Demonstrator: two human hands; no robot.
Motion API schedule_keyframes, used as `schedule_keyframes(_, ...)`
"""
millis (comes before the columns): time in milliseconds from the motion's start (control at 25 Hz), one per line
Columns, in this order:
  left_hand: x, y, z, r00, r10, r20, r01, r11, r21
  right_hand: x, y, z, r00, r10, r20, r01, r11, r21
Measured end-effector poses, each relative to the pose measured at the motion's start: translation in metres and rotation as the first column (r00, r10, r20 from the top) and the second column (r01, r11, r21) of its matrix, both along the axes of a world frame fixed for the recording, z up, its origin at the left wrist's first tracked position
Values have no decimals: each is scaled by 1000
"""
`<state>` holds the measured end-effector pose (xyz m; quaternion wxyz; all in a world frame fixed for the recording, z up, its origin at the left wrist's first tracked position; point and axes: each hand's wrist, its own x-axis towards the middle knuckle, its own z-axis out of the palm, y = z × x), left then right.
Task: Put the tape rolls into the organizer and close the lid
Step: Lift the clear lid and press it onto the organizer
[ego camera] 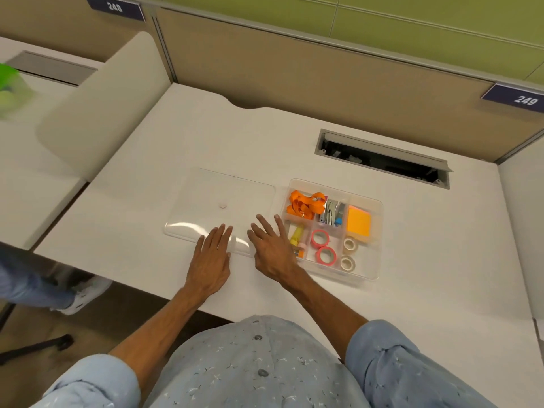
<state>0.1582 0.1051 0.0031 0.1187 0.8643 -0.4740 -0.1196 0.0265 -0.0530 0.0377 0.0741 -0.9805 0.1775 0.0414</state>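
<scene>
Clear organizer (374,231) holds four tape rolls (320,237); lid (206,201) beside it; both hands (210,260) open, empty.

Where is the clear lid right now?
In the head view, the clear lid lies flat on the white desk, just left of the organizer, with the left hand resting on its near edge.

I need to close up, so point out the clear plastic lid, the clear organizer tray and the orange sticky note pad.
clear plastic lid (206,198), head view, flat middle
clear organizer tray (378,240), head view, right wall
orange sticky note pad (358,222), head view, top sheet
</scene>
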Motion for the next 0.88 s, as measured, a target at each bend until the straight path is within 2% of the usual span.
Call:
schedule_keyframes(200, 41, 27, 2, 999, 38, 35, -39, 998, 46, 16, 20, -10, 994, 11, -109, -13, 1000, -23)
schedule_keyframes(400, 53, 31, 6, 999, -22, 30, 21, 1000, 23, 14, 34, -14, 992, -38, -117, 40, 999, 11)
schedule_keyframes(640, 60, 30, 8, 999, -30, 19, 30, 999, 31, 11, 37, -5, 989, -19, -150, 24, 999, 36)
schedule_keyframes(880, 63, 49, 3, 987, -107, 119, 121, 986, -112, 1, 18, 4, 996, -49, -76, 56, 995, 84)
